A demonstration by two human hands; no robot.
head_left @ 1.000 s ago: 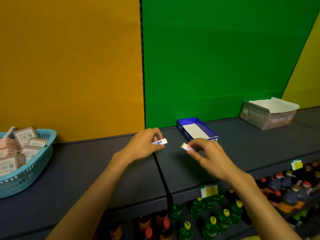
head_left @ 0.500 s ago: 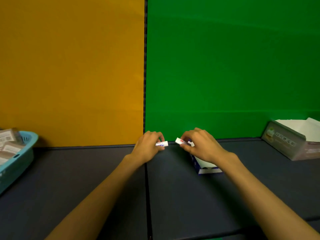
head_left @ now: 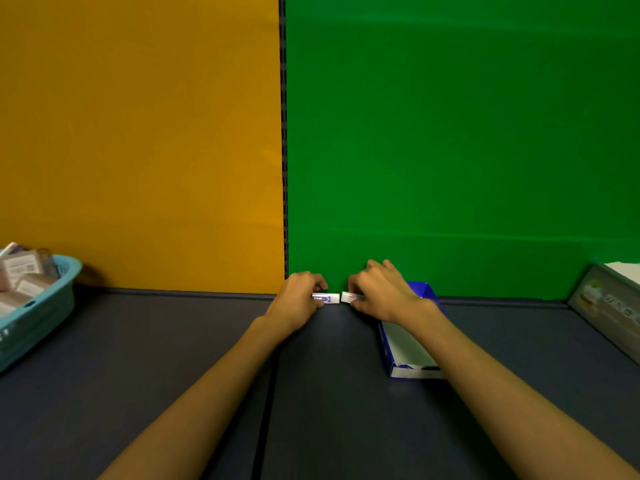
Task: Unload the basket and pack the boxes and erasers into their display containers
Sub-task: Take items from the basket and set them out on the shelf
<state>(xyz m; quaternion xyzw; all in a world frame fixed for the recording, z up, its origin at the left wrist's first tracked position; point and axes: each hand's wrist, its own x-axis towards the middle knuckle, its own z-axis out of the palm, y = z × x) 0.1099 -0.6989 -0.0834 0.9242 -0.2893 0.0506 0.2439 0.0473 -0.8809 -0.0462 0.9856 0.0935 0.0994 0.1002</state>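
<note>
The left hand (head_left: 300, 299) is pinching a small white eraser (head_left: 326, 298) with a blue printed sleeve, its fingers curled together around one end. The right hand (head_left: 381, 292) is pinching a second white eraser (head_left: 349, 297) that shows a little red print, with the fingers curled over it. The two erasers are lying end to end, almost touching, just above the dark grey shelf (head_left: 173, 358), which is looking matte and smooth. A narrow seam is running along the shelf under the left forearm. Just beside the right wrist a blue cardboard display box (head_left: 408, 362) is standing open, with a white inside, partly hidden by the right arm. At the far left a light blue plastic basket (head_left: 45, 306) with slotted walls is holding flat wrapped boxes (head_left: 20, 271) with white labels. At the right edge a grey cardboard container (head_left: 609, 306) is sitting. Between the basket and the hands the shelf is giving wide flat room. Behind are smooth orange and green panels.
</note>
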